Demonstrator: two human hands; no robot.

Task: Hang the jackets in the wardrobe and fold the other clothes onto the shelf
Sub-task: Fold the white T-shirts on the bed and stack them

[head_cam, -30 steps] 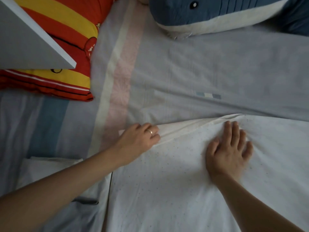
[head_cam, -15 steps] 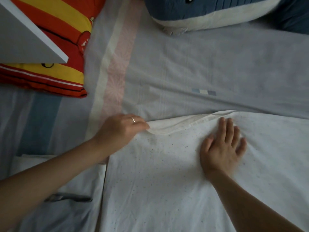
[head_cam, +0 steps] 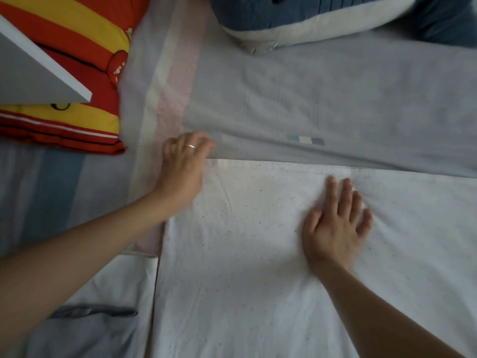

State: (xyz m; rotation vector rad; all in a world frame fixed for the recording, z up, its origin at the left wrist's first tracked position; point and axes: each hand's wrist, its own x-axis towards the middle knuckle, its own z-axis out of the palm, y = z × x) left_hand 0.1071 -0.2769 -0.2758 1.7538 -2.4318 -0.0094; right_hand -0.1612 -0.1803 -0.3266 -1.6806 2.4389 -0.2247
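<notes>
Head view shows the white speckled garment (head_cam: 245, 267) spread flat on the bed, filling the frame from the centre down to 5 and 6 o'clock. Its top edge runs straight across just below the middle and its left edge drops toward 6 o'clock.

Your right hand (head_cam: 335, 228) lies palm down on the garment at about 4 o'clock from centre. The fingers are straight and slightly spread, pressing the fabric, and small creases fan out from the fingertips. It grasps nothing.

Your left hand (head_cam: 184, 169) sits at the garment's top-left corner, at about 9 o'clock from centre, with a ring (head_cam: 191, 146) on one finger. The fingers are bent over the corner and blurred. You cannot tell from this picture whether they pinch the cloth or only rest on it.

Beyond the top edge, toward 12 o'clock, lies the grey bed cover (head_cam: 348, 99), which bears a small blue-and-white patch (head_cam: 305, 140). A pink and cream stripe (head_cam: 178, 94) runs up it toward 11 o'clock.

A blue and white plush toy (head_cam: 309, 19) lies at 1 o'clock. A red and yellow striped pillow (head_cam: 77, 47) lies at 10 o'clock, with a white panel (head_cam: 31, 81) jutting in over it from the left edge. At 7 o'clock another pale cloth (head_cam: 108, 288) touches the garment's left edge, with a dark grey strip (head_cam: 93, 311) lying on it.
</notes>
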